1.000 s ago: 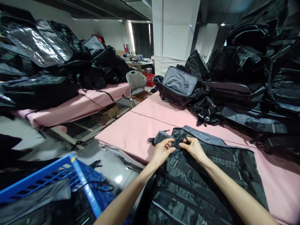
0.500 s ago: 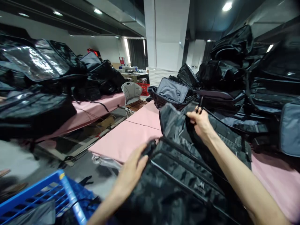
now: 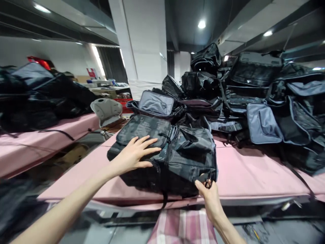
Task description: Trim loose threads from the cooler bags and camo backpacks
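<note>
A black camouflage-patterned bag [image 3: 190,152] lies across the pink-covered table [image 3: 243,173] in front of me. Its dark rounded panel [image 3: 144,130] faces up on the left side, and the fabric on the right is crumpled. My left hand [image 3: 138,152] rests with spread fingers over the bag's left half, near a black strap [image 3: 165,183] that hangs past the table edge. At the bag's near right corner, my right hand [image 3: 209,193] pinches the fabric. A small black looped object shows at its fingers, too small to name.
Behind the bag, several black bags with grey linings [image 3: 264,123] are heaped along the table. To the left stand a grey chair [image 3: 106,112] and another pink table [image 3: 76,127] with dark bags. A white pillar [image 3: 144,40] rises beyond. Checked pink cloth [image 3: 182,227] hangs below me.
The bag was held up by both hands and is now down on the table. My left hand has let go and spread flat. The view has turned right.
</note>
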Demonstrator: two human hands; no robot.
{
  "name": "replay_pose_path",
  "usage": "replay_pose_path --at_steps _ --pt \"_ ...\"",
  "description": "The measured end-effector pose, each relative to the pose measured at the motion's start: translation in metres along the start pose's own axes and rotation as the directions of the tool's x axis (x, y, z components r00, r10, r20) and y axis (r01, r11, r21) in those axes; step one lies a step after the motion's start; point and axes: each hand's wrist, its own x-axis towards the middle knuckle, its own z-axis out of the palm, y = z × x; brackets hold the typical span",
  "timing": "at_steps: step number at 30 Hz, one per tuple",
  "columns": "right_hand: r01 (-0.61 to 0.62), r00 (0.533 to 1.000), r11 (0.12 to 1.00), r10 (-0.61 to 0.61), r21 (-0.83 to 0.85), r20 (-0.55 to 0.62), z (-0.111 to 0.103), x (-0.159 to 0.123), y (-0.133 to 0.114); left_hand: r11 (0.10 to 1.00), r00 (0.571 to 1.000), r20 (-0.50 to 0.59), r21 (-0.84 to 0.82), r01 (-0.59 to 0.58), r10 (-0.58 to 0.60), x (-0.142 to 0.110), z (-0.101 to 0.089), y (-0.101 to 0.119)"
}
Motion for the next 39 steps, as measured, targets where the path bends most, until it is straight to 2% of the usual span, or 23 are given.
replay_pose_path --at_steps 1,3,5,6,7,8,10,12,14,16,18,20,22,25,27,30,34,36,38,39 --pt "-0.010 1.000 0.999 0.010 -0.033 -0.004 -0.006 -0.004 0.004 0.999 1.000 -0.022 -0.030 -0.016 0.016 0.006 -0.001 0.008" --pt "-0.016 1.000 0.996 0.016 -0.090 0.007 -0.015 -0.007 -0.001 0.994 0.991 -0.135 -0.105 -0.034 0.019 0.021 -0.008 0.033" --pt "0.007 0.998 0.992 0.001 -0.125 0.063 -0.021 -0.006 -0.011 0.979 0.964 -0.263 -0.180 -0.097 0.047 0.041 -0.011 0.070" --pt "0.031 0.994 0.990 -0.017 -0.135 0.103 -0.023 -0.005 -0.016 0.964 0.954 -0.284 -0.212 -0.162 0.097 0.052 -0.009 0.090" --pt "0.055 0.989 0.988 -0.034 -0.144 0.146 -0.025 -0.003 -0.019 0.946 0.949 -0.277 -0.238 -0.218 0.149 0.064 -0.005 0.109" --pt "0.076 0.982 0.984 -0.046 -0.160 0.185 -0.028 -0.001 -0.022 0.945 0.950 -0.273 -0.241 -0.220 0.152 0.076 0.001 0.125" --pt "0.117 0.963 0.970 -0.058 -0.214 0.263 -0.034 0.004 -0.024 0.967 0.962 -0.264 -0.215 -0.136 0.076 0.100 0.012 0.147" --pt "0.181 0.942 0.942 -0.082 -0.284 0.326 -0.045 0.011 -0.026 0.987 0.971 -0.237 -0.150 -0.052 0.015 0.120 0.019 0.157" --pt "0.269 0.936 0.890 -0.151 -0.368 0.319 -0.060 0.019 -0.030 0.998 0.982 -0.187 -0.066 -0.023 0.010 0.134 0.022 0.162" --pt "0.345 0.937 0.792 -0.256 -0.503 0.239 -0.076 0.029 -0.037 1.000 0.990 -0.137 0.007 -0.013 0.014 0.140 0.022 0.164" --pt "0.395 0.906 0.641 -0.389 -0.659 0.165 -0.088 0.040 -0.046 0.999 0.994 -0.106 0.052 0.004 0.002 0.142 0.023 0.167" --pt "0.447 0.832 0.456 -0.528 -0.769 0.170 -0.093 0.050 -0.056 0.998 0.994 -0.105 0.062 0.031 -0.024 0.140 0.025 0.168" --pt "0.521 0.721 0.256 -0.642 -0.814 0.260 -0.091 0.059 -0.064 0.995 0.988 -0.131 0.048 0.084 -0.077 0.137 0.029 0.168" --pt "0.591 0.565 0.003 -0.716 -0.807 0.411 -0.079 0.071 -0.074 0.985 0.970 -0.170 -0.023 0.170 -0.172 0.133 0.032 0.167" --pt "0.588 0.506 -0.097 -0.731 -0.803 0.458 -0.071 0.076 -0.078 0.976 0.959 -0.185 -0.080 0.204 -0.216 0.132 0.033 0.167" --pt "0.552 0.472 -0.189 -0.732 -0.812 0.492 -0.060 0.081 -0.082 0.967 0.951 -0.193 -0.128 0.221 -0.243 0.134 0.034 0.168" --pt "0.532 0.456 -0.259 -0.714 -0.806 0.531 -0.052 0.082 -0.081 0.960 0.947 -0.188 -0.154 0.234 -0.261 0.137 0.037 0.171" --pt "0.540 0.473 -0.234 -0.711 -0.809 0.521 -0.053 0.082 -0.080 0.956 0.947 -0.178 -0.171 0.237 -0.267 0.136 0.036 0.170" --pt "0.572 0.534 -0.105 -0.706 -0.813 0.466 -0.059 0.083 -0.078 0.943 0.942 -0.175 -0.223 0.246 -0.287 0.133 0.031 0.166" --pt "0.587 0.585 0.016 -0.699 -0.809 0.411 -0.064 0.085 -0.076 0.930 0.943 -0.158 -0.275 0.243 -0.293 0.130 0.026 0.163"
